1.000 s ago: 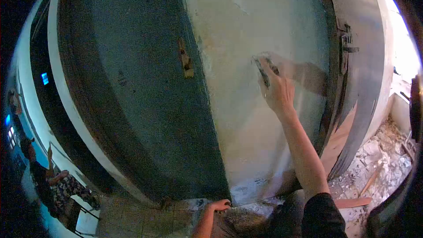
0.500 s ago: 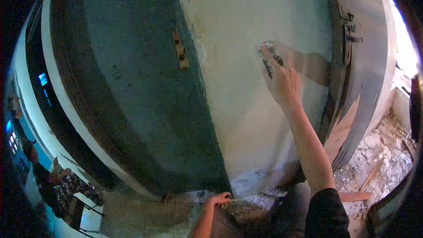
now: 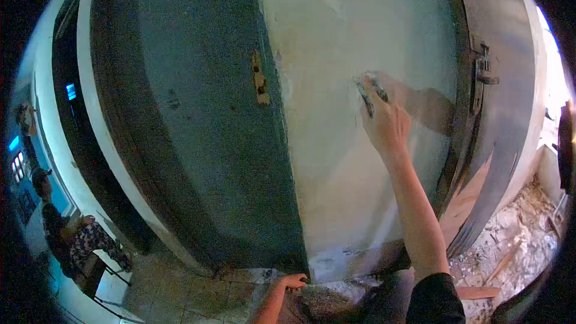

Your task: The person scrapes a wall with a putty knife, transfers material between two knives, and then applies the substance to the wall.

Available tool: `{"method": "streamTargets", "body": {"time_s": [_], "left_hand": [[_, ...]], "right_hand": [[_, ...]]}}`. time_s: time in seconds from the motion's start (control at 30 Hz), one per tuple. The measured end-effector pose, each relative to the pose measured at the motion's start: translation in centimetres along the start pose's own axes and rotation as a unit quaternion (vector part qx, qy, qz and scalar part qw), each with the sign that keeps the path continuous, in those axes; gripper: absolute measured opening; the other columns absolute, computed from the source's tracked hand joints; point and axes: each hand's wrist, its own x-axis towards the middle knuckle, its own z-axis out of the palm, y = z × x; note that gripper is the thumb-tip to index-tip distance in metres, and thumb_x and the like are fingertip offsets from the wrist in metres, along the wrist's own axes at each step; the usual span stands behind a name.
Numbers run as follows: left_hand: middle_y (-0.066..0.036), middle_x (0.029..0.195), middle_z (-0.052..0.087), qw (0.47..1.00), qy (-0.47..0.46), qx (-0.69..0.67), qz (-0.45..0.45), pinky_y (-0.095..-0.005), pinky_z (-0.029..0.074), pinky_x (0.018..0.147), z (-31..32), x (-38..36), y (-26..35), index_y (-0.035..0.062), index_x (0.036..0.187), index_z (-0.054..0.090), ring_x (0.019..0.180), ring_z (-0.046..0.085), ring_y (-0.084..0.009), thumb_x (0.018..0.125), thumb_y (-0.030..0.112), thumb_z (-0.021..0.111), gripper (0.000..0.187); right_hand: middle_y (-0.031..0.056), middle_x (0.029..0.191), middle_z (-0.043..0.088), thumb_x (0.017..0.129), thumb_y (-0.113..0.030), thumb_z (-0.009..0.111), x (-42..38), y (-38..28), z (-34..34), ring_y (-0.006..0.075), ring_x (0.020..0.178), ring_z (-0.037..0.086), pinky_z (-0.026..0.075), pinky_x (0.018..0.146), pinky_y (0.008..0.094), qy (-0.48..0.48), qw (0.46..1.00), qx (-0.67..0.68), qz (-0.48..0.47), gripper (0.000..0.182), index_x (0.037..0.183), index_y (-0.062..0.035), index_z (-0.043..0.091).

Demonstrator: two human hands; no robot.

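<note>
My right hand point(image 3: 387, 123) is closed on a flat scraper point(image 3: 373, 84) smeared with dark and pale filler. It holds the scraper against the pale, coated door panel point(image 3: 336, 162), where my arm casts a shadow to the right. Low down, near the bottom left corner of that panel, my left hand point(image 3: 292, 282) is curled with a small dark thing at its fingertips, too small to name. A dark green door leaf point(image 3: 222, 144) stands left of the pale one. A worn lock plate point(image 3: 260, 78) sits at its edge.
A door with a lever handle point(image 3: 489, 80) stands at the right. Rubble point(image 3: 510, 234) and a wooden strip point(image 3: 478, 293) lie on the floor there. At far left a person point(image 3: 78, 237) sits on a bench point(image 3: 93, 273). Floor tiles point(image 3: 174, 294) run along the bottom.
The view has shifted, so the doors appear a little further right and lower. My right hand stays on the pale panel with the scraper, which now shows more edge-on. My left hand remains low.
</note>
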Motion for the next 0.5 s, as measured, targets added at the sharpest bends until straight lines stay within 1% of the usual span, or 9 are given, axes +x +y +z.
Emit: {"method": "streamTargets", "body": {"time_s": [0.03, 0.07, 0.17, 0.27, 0.33, 0.37, 0.4, 0.47, 0.5], "left_hand": [[-0.010, 0.085, 0.062, 1.000, 0.007, -0.003, 0.012, -0.0340, 0.043, 0.049, 0.2, -0.4, 0.4, 0.0122, 0.136, 0.028, 0.056, 0.056, -0.0172, 0.085, 0.040, 0.056, 0.064], [-0.010, 0.084, 0.061, 1.000, 0.009, -0.010, 0.001, -0.0337, 0.042, 0.047, 0.4, -0.9, 0.5, 0.0117, 0.135, 0.029, 0.055, 0.054, -0.0163, 0.085, 0.039, 0.055, 0.063], [-0.009, 0.082, 0.060, 1.000, 0.007, 0.011, -0.025, -0.0327, 0.042, 0.046, 0.2, -2.5, 2.8, 0.0117, 0.133, 0.030, 0.054, 0.053, -0.0163, 0.085, 0.037, 0.055, 0.060], [-0.010, 0.082, 0.059, 1.000, 0.005, -0.012, -0.022, -0.0314, 0.042, 0.046, 0.5, 0.9, -0.7, 0.0119, 0.133, 0.031, 0.054, 0.052, -0.0164, 0.085, 0.035, 0.056, 0.058], [-0.010, 0.082, 0.057, 0.999, 0.011, -0.021, -0.033, -0.0305, 0.042, 0.045, 0.3, -0.7, 0.7, 0.0130, 0.132, 0.032, 0.054, 0.051, -0.0163, 0.085, 0.033, 0.056, 0.056], [-0.010, 0.082, 0.057, 0.999, 0.018, -0.032, -0.033, -0.0301, 0.042, 0.045, 0.7, -1.3, 1.3, 0.0135, 0.131, 0.033, 0.054, 0.051, -0.0163, 0.085, 0.032, 0.056, 0.055], [-0.011, 0.084, 0.056, 0.997, 0.030, -0.073, 0.004, -0.0312, 0.042, 0.045, 1.1, 1.0, -1.1, 0.0146, 0.130, 0.034, 0.056, 0.051, -0.0164, 0.085, 0.030, 0.056, 0.053], [-0.011, 0.082, 0.056, 0.996, 0.070, -0.052, 0.012, -0.0324, 0.042, 0.045, 1.4, -0.4, 0.7, 0.0149, 0.130, 0.035, 0.056, 0.051, -0.0172, 0.084, 0.030, 0.057, 0.054], [-0.011, 0.081, 0.056, 0.995, 0.090, -0.035, 0.007, -0.0330, 0.042, 0.045, 1.1, -1.2, 1.3, 0.0150, 0.130, 0.035, 0.055, 0.051, -0.0177, 0.084, 0.030, 0.058, 0.054]], "right_hand": [[0.0128, 0.115, 0.051, 0.075, -0.020, 0.065, -0.5, 0.2, -0.3, 0.0320, 0.086, 0.059, 0.051, 0.065, 0.0396, -0.019, 1.000, -0.013, 0.008, 0.051, 0.123, -0.0302, 0.051], [0.0128, 0.114, 0.051, 0.075, -0.020, 0.065, -1.0, 0.3, -0.6, 0.0319, 0.086, 0.059, 0.051, 0.065, 0.0395, -0.039, 0.999, -0.026, 0.013, 0.051, 0.122, -0.0301, 0.051], [0.0108, 0.118, 0.048, 0.078, -0.023, 0.063, -1.0, 0.5, -0.1, 0.0292, 0.084, 0.060, 0.051, 0.066, 0.0380, -0.052, 0.998, -0.026, 0.018, 0.049, 0.124, -0.0313, 0.050], [0.0102, 0.116, 0.048, 0.079, -0.025, 0.062, 1.2, -0.1, -0.4, 0.0291, 0.086, 0.060, 0.051, 0.067, 0.0385, -0.072, 0.996, -0.037, 0.031, 0.048, 0.125, -0.0331, 0.049], [0.0109, 0.115, 0.048, 0.080, -0.026, 0.061, 0.3, 0.5, -0.4, 0.0294, 0.087, 0.059, 0.051, 0.068, 0.0388, -0.084, 0.994, -0.070, 0.025, 0.047, 0.125, -0.0333, 0.049], [0.0113, 0.114, 0.049, 0.081, -0.026, 0.060, 0.0, 0.7, -0.3, 0.0295, 0.087, 0.059, 0.051, 0.068, 0.0389, -0.090, 0.993, -0.081, 0.013, 0.046, 0.125, -0.0334, 0.049], [0.0110, 0.115, 0.049, 0.081, -0.027, 0.060, -0.4, 1.0, -0.2, 0.0295, 0.089, 0.058, 0.051, 0.068, 0.0392, -0.083, 0.993, -0.085, 0.003, 0.045, 0.125, -0.0329, 0.049], [0.0104, 0.117, 0.049, 0.082, -0.027, 0.058, -1.5, 1.5, 0.5, 0.0294, 0.091, 0.058, 0.051, 0.069, 0.0397, -0.059, 0.995, -0.079, -0.009, 0.043, 0.124, -0.0320, 0.050], [0.0121, 0.119, 0.048, 0.081, -0.026, 0.059, -1.1, 1.1, 0.9, 0.0310, 0.091, 0.058, 0.051, 0.069, 0.0406, -0.069, 0.994, -0.081, -0.008, 0.045, 0.125, -0.0327, 0.049]]}}
